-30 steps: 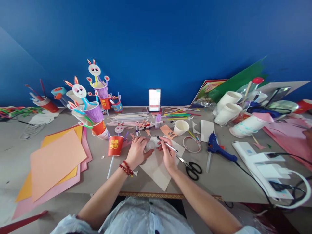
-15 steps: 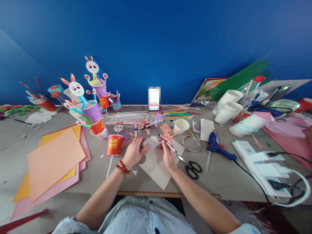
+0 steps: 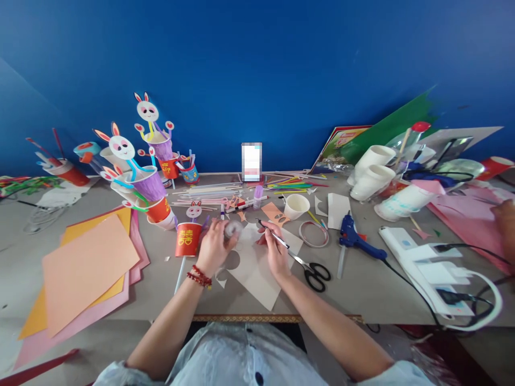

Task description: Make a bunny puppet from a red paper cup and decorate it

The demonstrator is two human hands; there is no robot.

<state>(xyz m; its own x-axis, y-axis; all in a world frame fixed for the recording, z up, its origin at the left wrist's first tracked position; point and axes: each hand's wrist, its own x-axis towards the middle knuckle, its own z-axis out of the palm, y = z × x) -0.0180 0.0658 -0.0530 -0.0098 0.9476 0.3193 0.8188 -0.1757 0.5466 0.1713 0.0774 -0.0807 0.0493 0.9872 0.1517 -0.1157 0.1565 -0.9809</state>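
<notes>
My left hand [image 3: 212, 246], with a red bead bracelet on the wrist, holds a small clear tape roll [image 3: 232, 229] lifted just above the table. My right hand [image 3: 276, 247] grips a thin pen [image 3: 273, 235] slanted up to the left, over a grey paper sheet [image 3: 253, 273] with round cut-outs. A red paper cup [image 3: 187, 239] with a small bunny stick stands just left of my left hand. Black-handled scissors [image 3: 314, 272] lie just right of my right hand.
Orange, yellow and pink paper sheets [image 3: 86, 262] lie at left. Bunny cup crafts [image 3: 139, 177] stand behind them. A white cup [image 3: 296, 206], a tape ring [image 3: 314, 234], a blue glue gun [image 3: 354, 241] and a white power strip [image 3: 426, 268] are at right. Another person's hand [image 3: 505, 217] shows at far right.
My left hand has lifted the tape roll off the grey sheet and moved it left, uncovering a round cut-out. My right hand with the pen has barely shifted.
</notes>
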